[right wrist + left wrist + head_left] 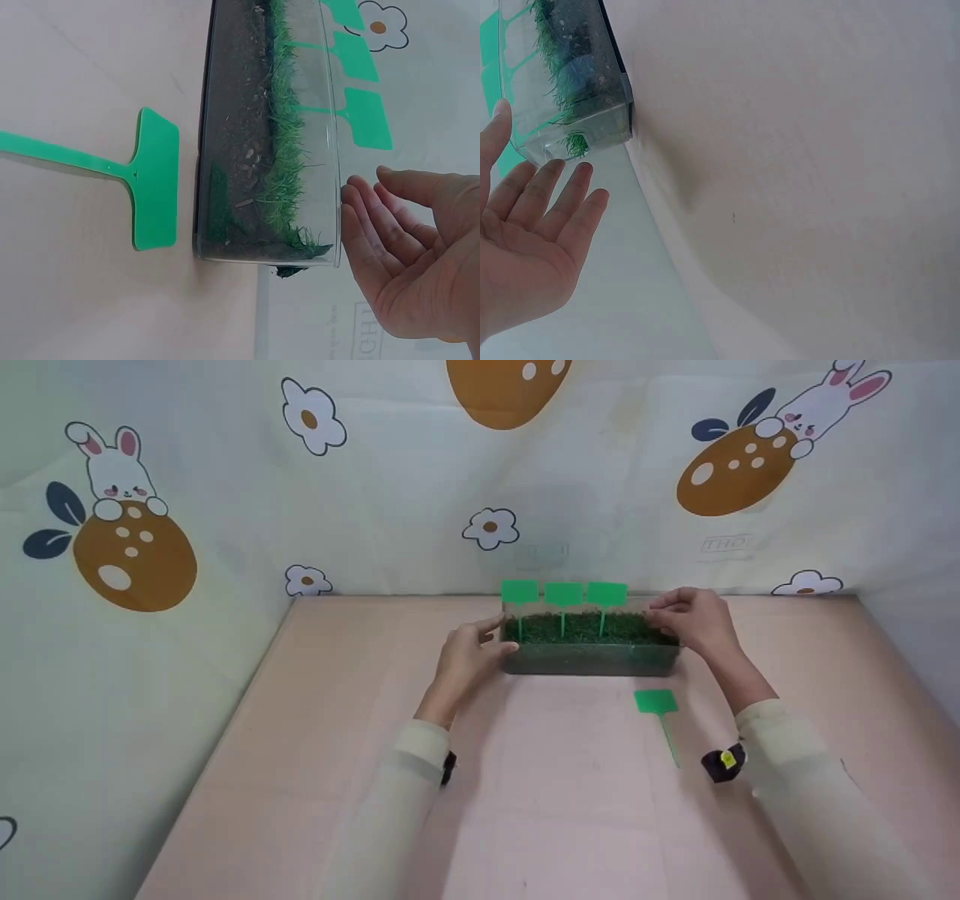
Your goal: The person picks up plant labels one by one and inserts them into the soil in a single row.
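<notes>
A clear planter box [592, 661] with dark soil and green grass [281, 165] stands near the back of the table. Three green plant labels [563, 594] stand upright in the grass, from the left end past the middle. The left hand [466, 660] holds the box's left end, thumb at the front and fingers at the end wall [600, 127]. At the right end, the right hand [697, 622] has its fingertips by the rim and grass, fingers loosely bent. Nothing shows between its fingers [367, 225]. Another green plant label [157, 180] lies in front of the box.
The pinkish table [360, 675] meets a printed cloth [390, 472] with rabbits and flowers right behind the box. A dark wrist device [724, 763] hangs by the right sleeve [802, 765].
</notes>
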{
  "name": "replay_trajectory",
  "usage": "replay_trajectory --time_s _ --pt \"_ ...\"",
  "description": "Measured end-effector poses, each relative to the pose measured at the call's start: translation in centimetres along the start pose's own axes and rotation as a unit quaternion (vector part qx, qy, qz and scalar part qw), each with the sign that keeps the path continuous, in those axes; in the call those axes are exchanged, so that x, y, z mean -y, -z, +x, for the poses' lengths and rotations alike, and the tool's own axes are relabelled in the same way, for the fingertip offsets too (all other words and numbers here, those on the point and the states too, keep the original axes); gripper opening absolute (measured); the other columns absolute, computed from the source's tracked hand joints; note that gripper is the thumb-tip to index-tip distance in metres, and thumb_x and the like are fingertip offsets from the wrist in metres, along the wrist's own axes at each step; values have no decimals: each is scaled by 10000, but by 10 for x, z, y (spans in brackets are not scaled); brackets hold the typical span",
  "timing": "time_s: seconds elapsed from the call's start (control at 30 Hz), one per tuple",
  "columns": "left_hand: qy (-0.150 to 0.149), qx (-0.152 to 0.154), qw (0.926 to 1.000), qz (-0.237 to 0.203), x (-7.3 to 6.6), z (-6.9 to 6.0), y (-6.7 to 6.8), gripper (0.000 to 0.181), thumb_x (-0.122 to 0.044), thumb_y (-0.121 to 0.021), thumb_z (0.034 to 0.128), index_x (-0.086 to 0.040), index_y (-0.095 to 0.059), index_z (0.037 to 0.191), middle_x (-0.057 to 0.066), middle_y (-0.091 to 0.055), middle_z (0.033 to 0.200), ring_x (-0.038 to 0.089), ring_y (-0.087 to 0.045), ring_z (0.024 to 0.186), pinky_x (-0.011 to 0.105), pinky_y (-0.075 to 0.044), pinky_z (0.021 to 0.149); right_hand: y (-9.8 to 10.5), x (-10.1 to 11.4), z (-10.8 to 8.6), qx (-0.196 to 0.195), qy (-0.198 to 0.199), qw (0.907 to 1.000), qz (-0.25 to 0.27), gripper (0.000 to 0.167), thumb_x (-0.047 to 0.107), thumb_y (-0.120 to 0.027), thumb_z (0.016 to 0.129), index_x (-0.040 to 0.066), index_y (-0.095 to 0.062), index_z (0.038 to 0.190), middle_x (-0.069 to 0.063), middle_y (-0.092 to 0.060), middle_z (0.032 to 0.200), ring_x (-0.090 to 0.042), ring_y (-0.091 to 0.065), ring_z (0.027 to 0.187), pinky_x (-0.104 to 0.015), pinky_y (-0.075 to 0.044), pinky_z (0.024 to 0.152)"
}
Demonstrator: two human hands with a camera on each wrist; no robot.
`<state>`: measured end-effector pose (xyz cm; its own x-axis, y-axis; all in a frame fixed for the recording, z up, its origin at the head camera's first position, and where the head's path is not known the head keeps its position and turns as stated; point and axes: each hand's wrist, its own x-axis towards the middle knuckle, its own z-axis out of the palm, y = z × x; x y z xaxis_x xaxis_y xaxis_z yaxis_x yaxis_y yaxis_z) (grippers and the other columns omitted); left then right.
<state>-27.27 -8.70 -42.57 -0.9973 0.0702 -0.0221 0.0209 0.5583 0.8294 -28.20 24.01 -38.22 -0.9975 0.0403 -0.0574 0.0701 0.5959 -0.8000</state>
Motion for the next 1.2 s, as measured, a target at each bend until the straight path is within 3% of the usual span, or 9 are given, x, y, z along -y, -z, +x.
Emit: replay_trajectory --time_s 0.33,0.6,1.2 --pt "-5 -13 10000 -7 1 0 0 585 -299 -747 901 -260 -536 1445 -4 -539 1490 217 -566 1336 401 -502 1063 0 -2 -10 15 100 9999 74 289 262 -676 958 22 -667 1118 63 -730 920 -18 -688 821 -222 -593 763" --pt "-16 -11 10000 -41 1 0 0 583 -310 -743 904 -262 -535 1447 -15 -538 1491 222 -558 1344 402 -497 1070 2 1 -17 60 195 9998 91 295 255 -676 957 11 -673 1125 24 -742 940 -75 -709 868 -195 -585 751" --pt "-93 -34 9999 -33 2 0 -1 587 -311 -747 898 -248 -540 1444 -34 -537 1491 223 -558 1344 394 -488 1082 7 -2 -30 266 39 9996 71 321 254 -683 950 -19 -662 1118 98 -728 845 -4 -679 759 -150 -553 680"
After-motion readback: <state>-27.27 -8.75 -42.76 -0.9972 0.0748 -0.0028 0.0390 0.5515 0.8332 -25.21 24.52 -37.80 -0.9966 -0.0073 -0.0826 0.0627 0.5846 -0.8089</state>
